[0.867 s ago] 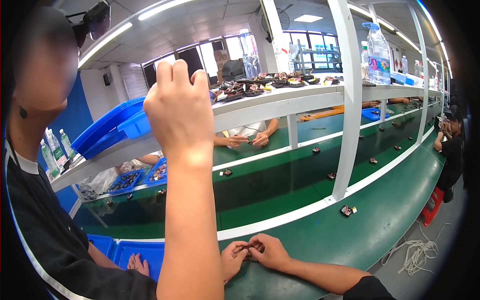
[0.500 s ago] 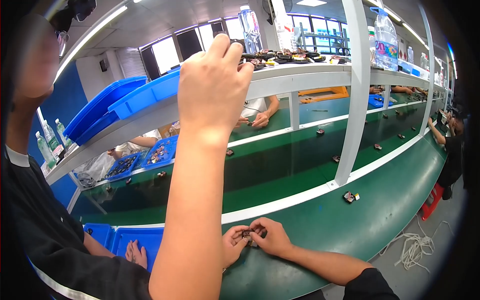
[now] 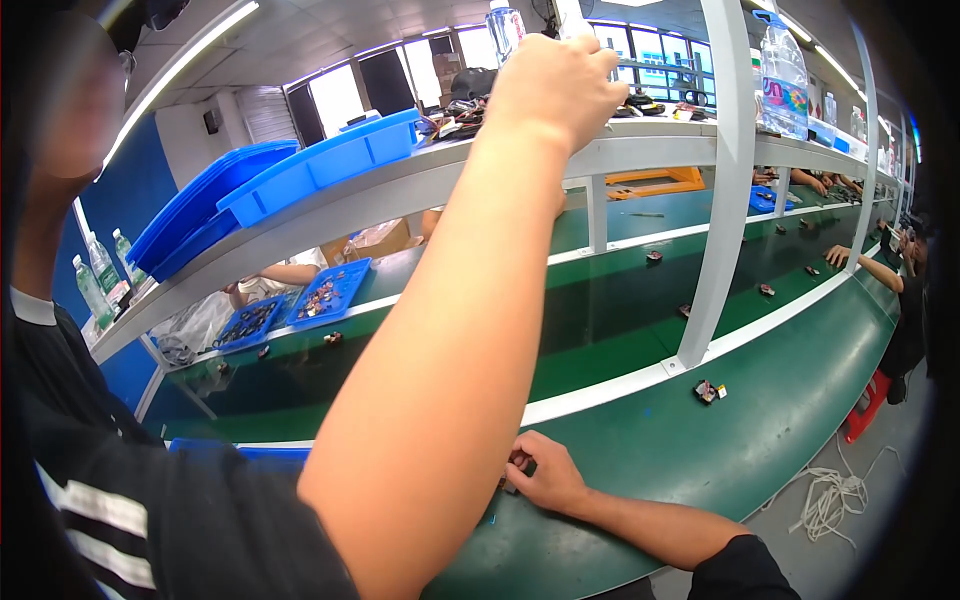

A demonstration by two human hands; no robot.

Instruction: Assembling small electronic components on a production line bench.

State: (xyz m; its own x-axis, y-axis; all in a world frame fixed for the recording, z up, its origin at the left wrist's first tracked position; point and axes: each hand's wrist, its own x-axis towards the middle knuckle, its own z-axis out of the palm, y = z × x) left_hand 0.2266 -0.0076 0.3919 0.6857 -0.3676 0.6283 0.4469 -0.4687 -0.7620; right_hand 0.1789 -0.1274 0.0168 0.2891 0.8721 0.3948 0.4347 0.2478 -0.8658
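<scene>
Now a co-worker's arm (image 3: 440, 330) is swinging farther right across my work, the co-worker's hand (image 3: 562, 85) reaching up by the shelf (image 3: 655, 150) and blocking my view of the handling. My right hand (image 3: 548, 475) is keeping its fingers curled on a small part (image 3: 509, 487), low over the green table (image 3: 620, 450); only a sliver is showing. My left hand is hiding, presumably behind that arm: cannot tell its grip. The dark sleeve (image 3: 230, 530) is covering most of a blue tray (image 3: 275, 453).
</scene>
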